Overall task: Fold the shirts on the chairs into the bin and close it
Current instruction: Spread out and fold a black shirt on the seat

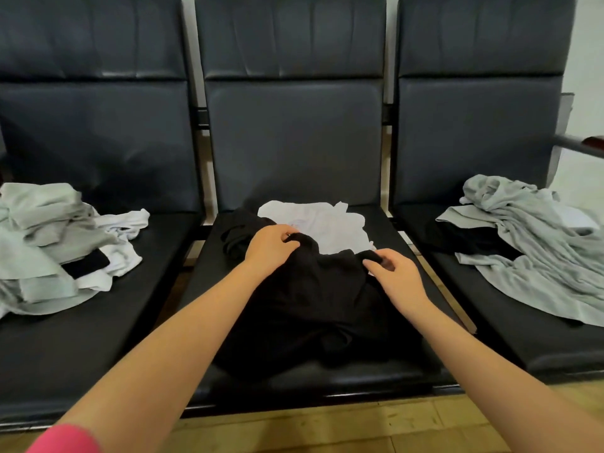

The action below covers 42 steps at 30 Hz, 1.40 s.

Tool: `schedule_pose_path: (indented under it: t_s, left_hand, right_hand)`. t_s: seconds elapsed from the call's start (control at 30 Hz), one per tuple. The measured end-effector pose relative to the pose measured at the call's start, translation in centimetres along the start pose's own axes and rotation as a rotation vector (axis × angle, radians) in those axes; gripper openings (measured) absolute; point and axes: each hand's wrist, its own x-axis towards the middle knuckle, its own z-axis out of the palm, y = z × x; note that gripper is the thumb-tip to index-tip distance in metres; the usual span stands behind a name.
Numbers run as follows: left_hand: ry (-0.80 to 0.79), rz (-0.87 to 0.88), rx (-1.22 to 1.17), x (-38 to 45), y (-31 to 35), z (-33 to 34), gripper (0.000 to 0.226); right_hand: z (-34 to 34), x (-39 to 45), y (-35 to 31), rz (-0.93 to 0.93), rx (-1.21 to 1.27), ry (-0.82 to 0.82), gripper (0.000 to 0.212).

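A crumpled black shirt (pixel 313 308) lies on the middle chair seat (pixel 353 377), partly covering a white shirt (pixel 323 223) behind it. My left hand (pixel 271 248) pinches the black shirt's upper edge on the left. My right hand (pixel 397 277) pinches the same edge on the right, fingers curled on the fabric. On the left chair lies a heap of light grey, white and black shirts (pixel 55 243). A light grey shirt (pixel 539 243) is spread over a black one (pixel 470 238) on the right chair. No bin is in view.
Three dark padded chairs stand in a row with high backs (pixel 294 132). A metal armrest (pixel 578 145) sticks out at the far right. Wooden floor (pixel 327 426) shows below the seat fronts.
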Motion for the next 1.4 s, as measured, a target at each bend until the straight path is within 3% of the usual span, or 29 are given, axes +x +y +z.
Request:
schedule_pose_path:
  t_s: [0.1,0.2,0.3,0.4,0.47,0.53,0.63,0.73,0.87,1.07,1.17,1.27,1.33,1.4]
  left_hand:
    - [0.175,0.019,-0.284,-1.2,0.3,-0.5,0.023]
    - [0.258,-0.029,-0.607,-3.7,0.3,-2.3,0.018]
    - [0.207,-0.108,-0.772,-6.2,-1.6,-3.2,0.02]
    - [0.162,-0.21,-0.841,-8.6,-3.4,-2.9,0.023]
    - [0.157,-0.246,-0.824,-9.8,-4.0,-2.3,0.021]
    - [0.15,-0.26,-0.791,-10.5,-4.2,-1.8,0.019]
    - [0.121,-0.243,-0.777,-11.4,-4.3,-1.3,0.017]
    - [0.105,-0.251,-0.798,-12.0,-4.4,-1.0,0.017]
    - [0.138,-0.296,-0.874,-12.2,-4.3,-1.2,0.019]
    - [0.254,-0.392,-1.052,-11.2,-4.4,-2.0,0.015]
    - [0.29,-0.405,-1.055,-10.8,-4.9,-2.2,0.016]
    - [0.287,-0.411,-1.036,-10.8,-5.1,-1.9,0.015]
    - [0.281,-0.399,-1.009,-10.9,-5.1,-1.7,0.014]
    - [0.281,-0.392,-1.002,-10.9,-5.1,-1.6,0.014]
  right_hand:
    - [-0.4,-0.2,-0.2,-0.092,0.052,0.031,0.008]
    - [-1.9,-1.6,-1.3,-0.295,0.1,-0.011,0.022]
    - [-3.2,-3.1,-2.0,-0.491,-0.083,-0.211,0.022]
    - [-3.1,-4.7,-1.8,-0.518,-0.34,-0.441,0.014]
    - [-2.8,-5.6,-1.6,-0.474,-0.366,-0.525,0.008]
    - [-2.7,-6.0,-1.5,-0.406,-0.237,-0.467,0.007]
    - [-2.5,-5.5,-1.2,-0.302,-0.186,-0.311,0.027]
    - [-2.3,-5.1,-1.5,-0.094,-0.172,-0.328,0.034]
    - [-1.8,-5.1,-2.1,-0.109,-0.136,-0.317,0.025]
    - [-1.9,-3.6,-3.9,-0.026,0.308,0.048,0.026]
    - [-1.9,-3.1,-3.2,0.128,0.371,0.037,0.028]
    - [-1.9,-3.1,-2.8,0.242,0.59,-0.024,0.028]
    - [-2.3,-2.9,-3.0,0.225,0.682,-0.032,0.025]
    - [-2.8,-2.8,-3.1,0.172,0.577,-0.007,0.021]
